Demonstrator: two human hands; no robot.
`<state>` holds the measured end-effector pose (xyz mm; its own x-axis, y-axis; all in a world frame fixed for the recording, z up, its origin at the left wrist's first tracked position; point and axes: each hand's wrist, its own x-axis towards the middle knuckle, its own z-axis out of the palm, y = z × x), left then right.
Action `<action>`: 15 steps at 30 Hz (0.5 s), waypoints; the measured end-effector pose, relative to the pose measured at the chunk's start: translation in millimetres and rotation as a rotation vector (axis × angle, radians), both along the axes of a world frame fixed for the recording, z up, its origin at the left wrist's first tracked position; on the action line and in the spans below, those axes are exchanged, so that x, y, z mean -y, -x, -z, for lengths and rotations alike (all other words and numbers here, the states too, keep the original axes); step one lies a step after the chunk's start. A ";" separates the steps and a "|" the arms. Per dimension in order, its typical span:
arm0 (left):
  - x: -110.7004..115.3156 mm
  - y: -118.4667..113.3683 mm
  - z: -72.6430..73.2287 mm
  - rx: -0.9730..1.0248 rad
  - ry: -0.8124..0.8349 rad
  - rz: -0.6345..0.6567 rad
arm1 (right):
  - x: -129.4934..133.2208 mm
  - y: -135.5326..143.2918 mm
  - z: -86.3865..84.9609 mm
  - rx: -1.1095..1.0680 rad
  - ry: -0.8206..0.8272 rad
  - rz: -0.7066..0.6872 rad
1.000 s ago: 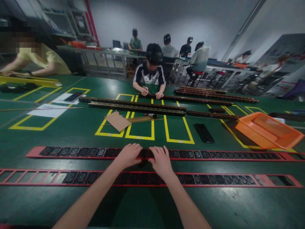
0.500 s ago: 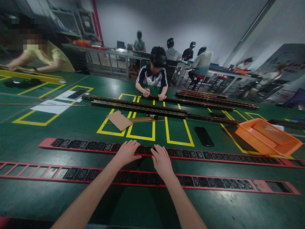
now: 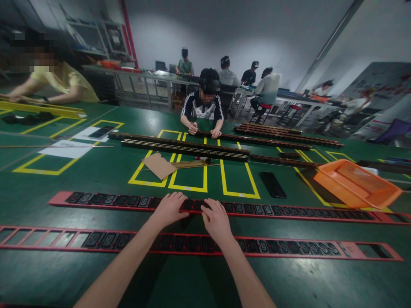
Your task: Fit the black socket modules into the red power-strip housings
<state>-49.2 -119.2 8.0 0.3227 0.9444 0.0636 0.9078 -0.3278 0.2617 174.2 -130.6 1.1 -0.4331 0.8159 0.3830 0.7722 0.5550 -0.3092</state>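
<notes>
Two long red socket strips lie across the green table in front of me. The farther red socket strip [image 3: 128, 201] carries black power sockets along most of its length. At its middle, my left hand [image 3: 171, 208] spans it, fingers at the far edge and thumb at the near edge. Just to the right, my right hand [image 3: 216, 216] holds the same strip with its fingers bent over it. A narrow gap separates the two hands. Under my forearms runs the nearer red socket strip [image 3: 180, 243], with several bare openings at its left end and black sockets farther right.
Beyond the strips are a cardboard piece [image 3: 159, 166], a black phone [image 3: 272, 185] and an orange basket [image 3: 356, 184]. Long dark bars [image 3: 183, 146] lie across the table, with a co-worker [image 3: 205, 102] seated behind them. Another person [image 3: 64, 83] works at the left.
The view has shifted slightly. Both hands stay on the farther strip, and the right hand's fingers look a little more bent than before.
</notes>
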 end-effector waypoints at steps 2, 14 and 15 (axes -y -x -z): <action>0.0 -0.4 -1.3 -0.003 0.007 -0.002 | -0.1 0.4 -1.0 -0.011 0.005 0.004; 0.3 -1.0 -2.6 -0.004 0.001 -0.004 | 1.7 0.9 -6.1 -0.021 0.003 0.009; 0.5 -1.3 -3.0 -0.005 0.003 -0.005 | 1.6 1.1 -6.4 -0.017 0.003 0.009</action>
